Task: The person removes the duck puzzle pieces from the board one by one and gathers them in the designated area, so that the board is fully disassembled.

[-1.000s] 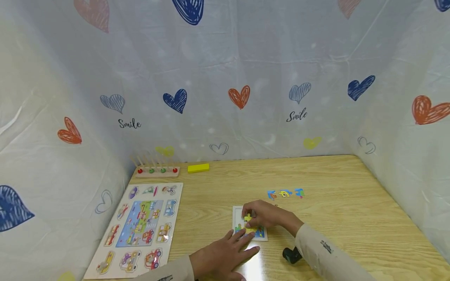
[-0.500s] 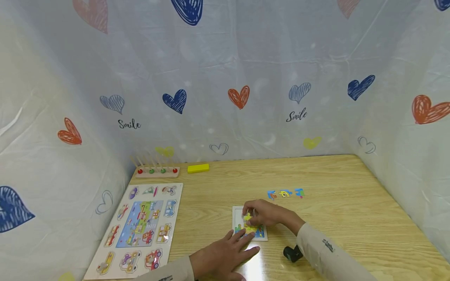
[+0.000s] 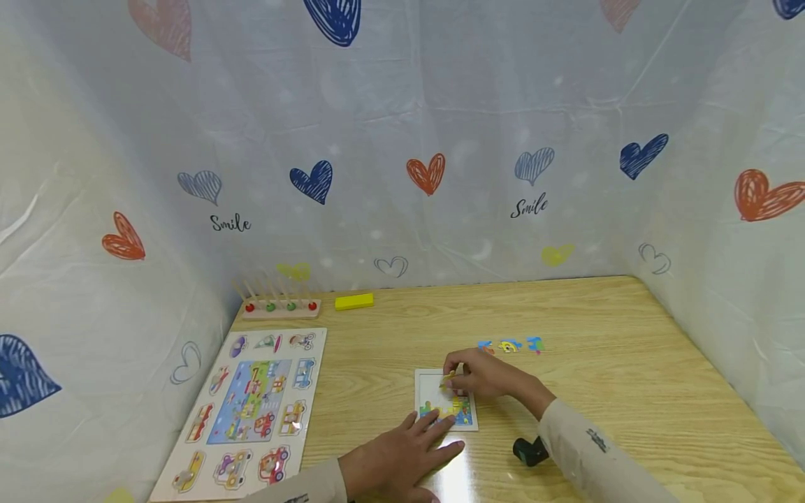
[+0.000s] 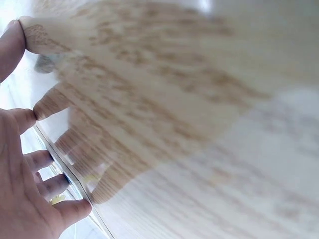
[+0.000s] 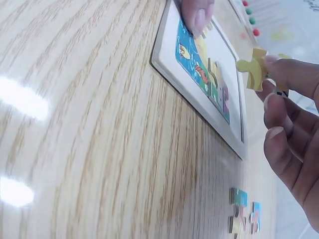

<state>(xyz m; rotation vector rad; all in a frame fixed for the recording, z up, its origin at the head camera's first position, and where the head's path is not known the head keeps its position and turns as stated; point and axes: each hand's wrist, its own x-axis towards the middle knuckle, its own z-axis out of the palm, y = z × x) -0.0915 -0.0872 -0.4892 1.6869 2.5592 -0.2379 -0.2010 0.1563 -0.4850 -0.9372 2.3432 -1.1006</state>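
My right hand (image 3: 483, 373) pinches a yellow jigsaw piece (image 5: 255, 69) between thumb and fingers, raised above a small white-framed puzzle tray (image 3: 430, 383). Assembled pieces (image 5: 192, 57) with a blue, yellow and green picture cover the near part of that tray; its white backing shows at the far part. My left hand (image 3: 405, 454) lies with spread, straight fingers, its fingertips on the tray's near edge and lower pieces. In the left wrist view, the fingers (image 4: 75, 211) touch the tray's edge.
Three loose jigsaw pieces (image 3: 509, 346) lie beyond the tray to the right. A large vehicle puzzle board (image 3: 314, 391) sits at left, with a pegged wooden stand (image 3: 283, 313) and a yellow block (image 3: 354, 302) behind. A dark object (image 3: 530, 452) is beside my right forearm.
My right hand has lifted the yellow jigsaw piece off the laid pieces and shifted slightly right and away, turning the piece. The left hand stays in place.
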